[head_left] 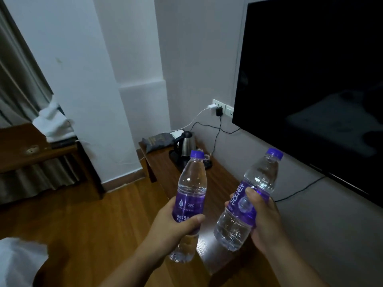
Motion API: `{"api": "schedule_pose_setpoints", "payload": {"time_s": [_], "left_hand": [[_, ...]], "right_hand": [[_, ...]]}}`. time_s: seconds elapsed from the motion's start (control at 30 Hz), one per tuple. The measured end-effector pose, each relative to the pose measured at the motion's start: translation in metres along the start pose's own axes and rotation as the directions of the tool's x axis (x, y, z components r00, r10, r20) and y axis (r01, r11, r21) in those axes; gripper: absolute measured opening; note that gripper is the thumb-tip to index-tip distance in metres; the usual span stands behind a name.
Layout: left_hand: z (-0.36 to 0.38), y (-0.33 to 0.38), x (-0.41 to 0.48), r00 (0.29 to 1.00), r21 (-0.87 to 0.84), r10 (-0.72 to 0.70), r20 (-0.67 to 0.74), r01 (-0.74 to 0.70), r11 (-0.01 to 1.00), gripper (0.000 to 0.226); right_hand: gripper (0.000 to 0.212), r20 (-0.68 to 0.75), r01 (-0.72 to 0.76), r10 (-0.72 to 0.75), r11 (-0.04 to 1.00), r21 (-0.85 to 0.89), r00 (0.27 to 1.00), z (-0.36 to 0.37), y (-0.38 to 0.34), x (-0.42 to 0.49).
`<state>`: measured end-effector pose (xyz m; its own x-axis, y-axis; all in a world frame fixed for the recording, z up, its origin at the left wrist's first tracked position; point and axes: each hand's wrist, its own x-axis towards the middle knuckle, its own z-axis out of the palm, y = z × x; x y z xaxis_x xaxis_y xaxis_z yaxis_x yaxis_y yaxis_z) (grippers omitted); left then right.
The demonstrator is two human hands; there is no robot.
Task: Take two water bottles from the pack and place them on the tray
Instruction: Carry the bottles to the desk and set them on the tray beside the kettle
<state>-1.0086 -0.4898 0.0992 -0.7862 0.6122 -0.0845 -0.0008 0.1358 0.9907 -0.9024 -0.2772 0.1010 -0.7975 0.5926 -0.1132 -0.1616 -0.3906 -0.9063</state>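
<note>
I hold two clear water bottles with purple caps and purple labels above the near end of a long wooden shelf. My left hand (176, 222) grips the left bottle (191, 183) around its label, nearly upright. My right hand (263, 216) grips the right bottle (259, 179), which leans to the right. Farther along the shelf a dark tray (207, 165) carries a steel kettle (185, 145); the left bottle's cap partly covers it. The pack is out of view.
The wooden shelf (223, 179) runs along the wall under a large black TV (310, 79). A grey bag (158, 140) lies behind the kettle. Chargers and cables (216, 112) hang from wall sockets. A wooden table (31, 150) with white cloth stands at left.
</note>
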Motion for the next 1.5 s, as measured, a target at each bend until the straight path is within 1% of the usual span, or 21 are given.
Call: {"api": "schedule_pose_setpoints", "payload": {"time_s": [0.13, 0.27, 0.33, 0.47, 0.57, 0.73, 0.87, 1.0, 1.1, 1.2, 1.27, 1.33, 1.43, 1.5], "left_hand": [[-0.065, -0.006, 0.060, 0.996, -0.031, 0.027, 0.087, -0.024, 0.999, 0.043], [-0.128, -0.002, 0.118, 0.982, -0.039, 0.042, 0.182, -0.036, 0.999, 0.040], [-0.155, 0.004, 0.146, 0.974, -0.024, 0.062, 0.217, -0.058, 0.998, 0.040], [-0.196, 0.016, 0.200, 0.961, -0.037, 0.102, 0.256, -0.096, 0.995, 0.040], [-0.220, 0.019, 0.245, 0.952, -0.002, 0.118, 0.282, -0.122, 0.992, 0.045], [-0.248, 0.014, 0.334, 0.943, 0.012, 0.117, 0.312, -0.127, 0.992, 0.044], [-0.266, 0.015, 0.410, 0.939, 0.042, 0.094, 0.330, -0.114, 0.993, 0.042], [-0.285, 0.020, 0.476, 0.928, 0.064, 0.097, 0.361, -0.128, 0.990, 0.045], [-0.294, 0.023, 0.519, 0.914, 0.064, 0.101, 0.392, -0.137, 0.988, 0.050], [-0.303, 0.020, 0.562, 0.888, 0.071, 0.092, 0.451, -0.139, 0.988, 0.051], [-0.310, 0.014, 0.590, 0.862, 0.073, 0.090, 0.498, -0.145, 0.987, 0.056], [-0.319, 0.007, 0.614, 0.825, 0.059, 0.104, 0.555, -0.164, 0.985, 0.060], [-0.332, -0.003, 0.645, 0.753, 0.040, 0.114, 0.648, -0.183, 0.982, 0.058], [-0.341, -0.014, 0.659, 0.725, 0.038, 0.107, 0.680, -0.181, 0.983, 0.052]], "right_hand": [[0.072, -0.056, 0.047, -0.048, 0.999, -0.022, 0.997, 0.057, 0.019, 0.045], [0.060, -0.101, 0.096, -0.098, 0.995, -0.029, 0.990, 0.115, 0.032, 0.081], [0.065, -0.126, 0.107, -0.112, 0.993, -0.048, 0.986, 0.140, 0.038, 0.097], [0.069, -0.187, 0.114, -0.122, 0.992, -0.055, 0.975, 0.182, 0.045, 0.134], [0.080, -0.227, 0.129, -0.142, 0.989, -0.074, 0.964, 0.211, 0.049, 0.170], [0.070, -0.269, 0.155, -0.149, 0.988, -0.001, 0.952, 0.237, 0.067, 0.252], [0.075, -0.304, 0.164, -0.156, 0.986, 0.000, 0.940, 0.257, 0.075, 0.323], [0.062, -0.325, 0.195, -0.179, 0.981, 0.019, 0.929, 0.280, 0.070, 0.384], [0.059, -0.357, 0.218, -0.195, 0.976, 0.025, 0.914, 0.296, 0.066, 0.416], [0.062, -0.434, 0.228, -0.208, 0.974, -0.007, 0.877, 0.314, 0.069, 0.439], [0.064, -0.489, 0.240, -0.236, 0.969, -0.056, 0.839, 0.328, 0.075, 0.451], [0.065, -0.564, 0.248, -0.258, 0.964, -0.096, 0.784, 0.343, 0.084, 0.459], [0.053, -0.654, 0.252, -0.283, 0.957, -0.143, 0.701, 0.367, 0.101, 0.467], [0.055, -0.693, 0.257, -0.298, 0.952, -0.166, 0.657, 0.380, 0.112, 0.472]]}}
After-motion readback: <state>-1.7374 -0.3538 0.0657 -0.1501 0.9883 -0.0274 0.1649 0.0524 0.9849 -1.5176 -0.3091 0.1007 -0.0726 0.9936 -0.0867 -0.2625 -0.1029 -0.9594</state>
